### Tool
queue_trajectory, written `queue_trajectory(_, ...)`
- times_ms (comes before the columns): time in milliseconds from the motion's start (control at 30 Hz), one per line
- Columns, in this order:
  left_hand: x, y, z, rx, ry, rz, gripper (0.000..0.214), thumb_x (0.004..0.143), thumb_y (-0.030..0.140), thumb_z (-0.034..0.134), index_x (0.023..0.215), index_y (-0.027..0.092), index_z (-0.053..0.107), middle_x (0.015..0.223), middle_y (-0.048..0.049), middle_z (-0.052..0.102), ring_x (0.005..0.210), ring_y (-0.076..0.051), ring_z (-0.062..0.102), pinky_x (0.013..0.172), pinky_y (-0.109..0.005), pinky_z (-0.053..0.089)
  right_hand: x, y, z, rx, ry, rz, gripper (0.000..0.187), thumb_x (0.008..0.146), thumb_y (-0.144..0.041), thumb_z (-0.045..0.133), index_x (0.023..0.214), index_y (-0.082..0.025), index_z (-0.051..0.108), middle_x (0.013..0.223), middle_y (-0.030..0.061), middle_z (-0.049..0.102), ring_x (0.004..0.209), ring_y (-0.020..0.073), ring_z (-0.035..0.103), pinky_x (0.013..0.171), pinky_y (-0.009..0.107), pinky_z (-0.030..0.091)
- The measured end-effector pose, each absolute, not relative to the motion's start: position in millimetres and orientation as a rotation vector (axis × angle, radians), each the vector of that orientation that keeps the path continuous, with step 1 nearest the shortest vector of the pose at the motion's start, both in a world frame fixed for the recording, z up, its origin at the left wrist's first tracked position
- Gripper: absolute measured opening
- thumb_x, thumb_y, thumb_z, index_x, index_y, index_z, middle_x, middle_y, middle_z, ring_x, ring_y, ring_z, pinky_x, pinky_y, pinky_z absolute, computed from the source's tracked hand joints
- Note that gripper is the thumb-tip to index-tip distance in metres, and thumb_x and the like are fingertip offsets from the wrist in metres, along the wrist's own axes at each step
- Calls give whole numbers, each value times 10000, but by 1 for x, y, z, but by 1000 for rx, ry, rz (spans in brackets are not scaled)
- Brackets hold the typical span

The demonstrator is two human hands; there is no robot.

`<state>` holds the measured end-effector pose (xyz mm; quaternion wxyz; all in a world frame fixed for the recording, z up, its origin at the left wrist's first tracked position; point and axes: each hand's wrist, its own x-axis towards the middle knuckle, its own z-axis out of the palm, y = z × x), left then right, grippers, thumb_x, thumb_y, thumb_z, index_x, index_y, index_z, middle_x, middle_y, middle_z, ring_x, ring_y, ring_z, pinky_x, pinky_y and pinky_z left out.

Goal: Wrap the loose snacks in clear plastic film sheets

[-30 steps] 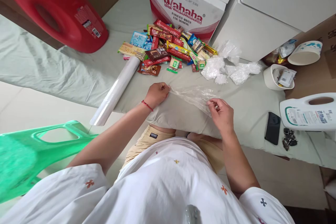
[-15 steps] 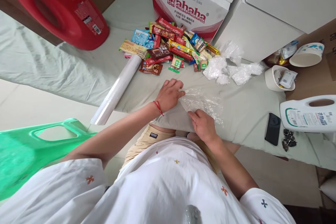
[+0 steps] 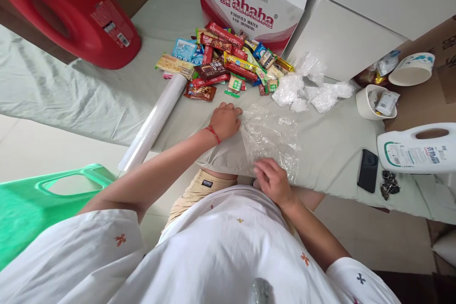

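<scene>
A crinkled clear plastic bag (image 3: 272, 135) lies spread on the green cloth in front of me. My left hand (image 3: 226, 121), with a red string bracelet at the wrist, is closed at the bag's upper left corner. Near the lower left corner, the curled fingers of my right hand (image 3: 272, 180) pinch the bag's edge. Beyond it is a pile of wrapped snacks (image 3: 217, 64) in mixed colours. Bunched clear plastic bags (image 3: 309, 88) lie just right of that pile. A roll of clear plastic bags (image 3: 153, 123) rests slantwise to the left of my hands.
A Wahaha carton (image 3: 249, 9) and white boxes (image 3: 342, 28) stand behind the snacks. A red jug (image 3: 117, 33) is at the back left, a green basket (image 3: 35, 199) at the lower left. To the right are a white bottle (image 3: 416, 149), a phone (image 3: 368, 171), keys (image 3: 389, 185) and a small container (image 3: 363, 104).
The plastic bag is spread flatter and wider. My right hand has moved down, towards my body, and my left hand slightly left. The view has shifted a little.
</scene>
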<state>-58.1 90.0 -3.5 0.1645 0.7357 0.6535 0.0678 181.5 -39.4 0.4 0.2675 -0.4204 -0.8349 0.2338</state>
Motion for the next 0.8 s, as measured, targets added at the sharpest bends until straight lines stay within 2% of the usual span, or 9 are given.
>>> queue_trajectory(67,-62,90,-6,2062,1831,192,515,892,195,491,1364,159,693,1154,-163,694,1138,-327,587,1008,-451,466,184,-29,-1,-1387,-1997,665,278,1060,-343,505,1211,-190,681,1031,79,671,839,170,648,760,310,536)
queue_trajectory(167,-67,88,-7,2055,1807,191,561,870,179,485,1396,151,677,1131,-156,691,1112,-314,603,1035,-433,470,184,-10,-6,-1673,-1864,714,378,971,-449,616,1235,-183,672,1009,68,621,782,181,614,732,334,528)
queue_trajectory(267,-71,86,-7,2054,1802,183,586,864,188,480,1421,152,659,1131,-154,683,1107,-315,616,1008,-424,493,181,3,-11,-1786,-1901,810,288,878,-422,697,1057,-198,723,1024,66,605,853,204,621,800,362,516)
queue_trajectory(333,-73,84,-6,2046,1793,171,595,861,191,481,1432,162,649,1136,-149,679,1088,-310,629,983,-418,509,180,8,-11,-1765,-1894,865,171,857,-364,689,915,-207,721,980,52,606,861,202,621,815,356,501)
queue_trajectory(400,-74,83,-5,2034,1788,165,595,862,192,484,1434,173,645,1142,-142,676,1069,-302,642,963,-409,520,182,11,-7,-1710,-1858,877,133,844,-340,680,845,-210,711,953,45,612,871,200,615,817,345,488)
queue_trajectory(500,-75,82,-4,2012,1791,163,572,882,195,474,1426,180,649,1145,-132,676,1049,-287,657,940,-387,525,188,15,5,-1651,-1806,830,143,839,-358,693,839,-218,721,952,35,627,822,180,583,799,329,474)
queue_trajectory(667,-76,81,-4,1981,1820,144,510,924,250,475,1392,187,668,1129,-115,690,1029,-273,676,904,-364,518,197,21,35,-1609,-1829,758,139,907,-341,660,851,-224,709,881,-10,648,593,116,460,667,290,438)
queue_trajectory(733,-76,81,-4,1981,1822,131,495,916,256,492,1370,194,680,1131,-112,701,1023,-273,682,886,-363,519,198,21,47,-1587,-1902,644,141,940,-327,635,874,-227,709,870,-9,656,603,124,478,667,291,439)
queue_trajectory(800,-76,80,-4,1982,1830,134,497,909,238,484,1362,200,685,1162,-114,711,1033,-274,688,881,-363,522,196,18,58,-1546,-2005,433,142,967,-304,612,902,-230,713,882,12,667,719,163,543,717,303,452)
